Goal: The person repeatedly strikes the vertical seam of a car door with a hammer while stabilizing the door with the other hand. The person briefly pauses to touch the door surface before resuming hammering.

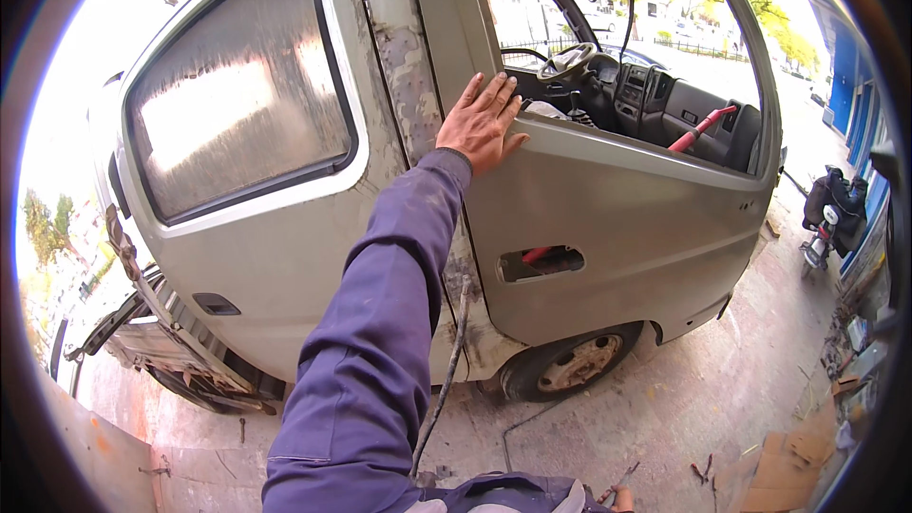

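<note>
My left hand (483, 123) lies flat on the grey front door (617, 190) of a truck cab, at the rear corner of its window opening. Its fingers are stretched out and slightly apart, the thumb pointing right, and it holds nothing. Below the hand, the door has an oblong handle cutout (541, 263) with something red showing through it. A red bar (701, 128) sticks up inside the window opening. Only a bit of my right hand (622, 500) shows at the lower edge, beside a thin dark stick-like thing; its fingers are mostly hidden.
Left of the door stands the cab's rear side panel with a dirty window (242, 95) and a dark handle (217, 304). A front wheel (575, 366) is below. A dark cable (446, 375) hangs near my forearm. Cardboard (788, 470) and a motorbike (826, 218) are on the right.
</note>
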Tool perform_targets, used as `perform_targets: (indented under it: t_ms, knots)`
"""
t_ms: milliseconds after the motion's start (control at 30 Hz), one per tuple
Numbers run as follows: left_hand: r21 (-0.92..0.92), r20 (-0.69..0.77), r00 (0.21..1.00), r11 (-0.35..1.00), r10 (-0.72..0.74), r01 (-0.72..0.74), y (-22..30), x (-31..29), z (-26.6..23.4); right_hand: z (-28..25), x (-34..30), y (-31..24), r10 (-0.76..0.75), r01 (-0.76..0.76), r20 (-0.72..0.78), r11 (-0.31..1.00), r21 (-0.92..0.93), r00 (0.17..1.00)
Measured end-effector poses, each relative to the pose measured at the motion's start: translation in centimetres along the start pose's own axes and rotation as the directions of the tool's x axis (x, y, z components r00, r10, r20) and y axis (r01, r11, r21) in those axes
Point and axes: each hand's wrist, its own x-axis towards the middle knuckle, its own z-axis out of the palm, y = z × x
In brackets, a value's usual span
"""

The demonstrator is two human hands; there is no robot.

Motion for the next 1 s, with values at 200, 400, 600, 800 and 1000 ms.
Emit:
perform_targets:
  t_ms: [200, 400, 600, 800, 1000]
  knots:
    - [-0.025, 0.032, 0.997, 0.997, -0.069, 0.069, 0.7, 0.1, -0.3, -1.5, 0.1, 0.6, 0.008, -0.009, -0.034, 0.999, -0.038, 0.999]
    - [0.001, -0.011, 0.998, 0.998, -0.069, 0.069, 0.8, 0.0, 0.4, -1.1, 0.0, 1.3, -0.004, 0.000, -0.063, 0.998, -0.063, 0.998]
    - [0.005, -0.032, 0.997, 0.998, -0.063, 0.064, 0.8, 0.0, 0.5, 0.0, 0.3, 1.4, -0.032, 0.024, -0.093, 0.996, -0.087, 0.995]
    - [0.012, -0.014, 0.998, 0.998, -0.068, 0.068, 0.9, -0.1, 0.4, -0.6, 1.3, 1.4, -0.061, 0.046, -0.128, 0.992, -0.118, 0.990]
    - [0.010, -0.004, 0.998, 0.998, -0.063, 0.063, 0.8, 0.0, 0.3, -1.1, 1.8, 1.2, -0.007, 0.006, -0.004, 0.988, -0.152, 1.000]
